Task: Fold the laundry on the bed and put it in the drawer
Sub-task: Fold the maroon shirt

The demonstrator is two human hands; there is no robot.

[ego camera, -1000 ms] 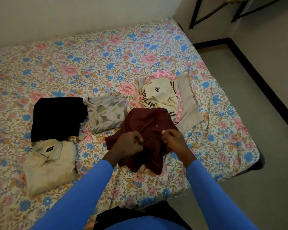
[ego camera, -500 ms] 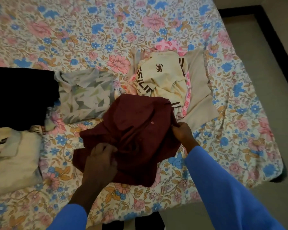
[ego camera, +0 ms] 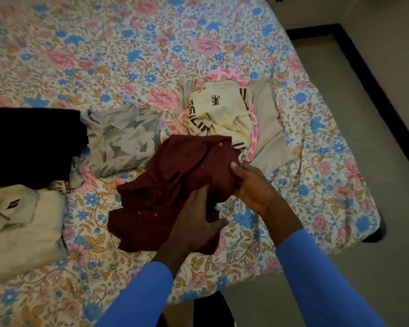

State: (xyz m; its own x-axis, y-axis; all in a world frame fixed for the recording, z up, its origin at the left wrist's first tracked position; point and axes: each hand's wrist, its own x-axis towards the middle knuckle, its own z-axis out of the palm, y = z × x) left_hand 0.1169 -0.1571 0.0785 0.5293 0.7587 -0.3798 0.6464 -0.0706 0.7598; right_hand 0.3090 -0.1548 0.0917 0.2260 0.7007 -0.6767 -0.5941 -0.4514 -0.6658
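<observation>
At your far left on the flowered bed point(ego camera: 151, 43) lie a folded black garment point(ego camera: 33, 142) and a cream shirt point(ego camera: 21, 223), with a grey patterned shirt point(ego camera: 123, 142) just beside them. The maroon shirt point(ego camera: 175, 180) lies rumpled near the bed's front edge. Your left hand point(ego camera: 196, 220) presses flat on it, fingers straight. Your right hand point(ego camera: 250, 185) grips its right edge, thumb on top. Behind it sits a cream printed top point(ego camera: 222, 112) on a beige cloth point(ego camera: 267, 128).
</observation>
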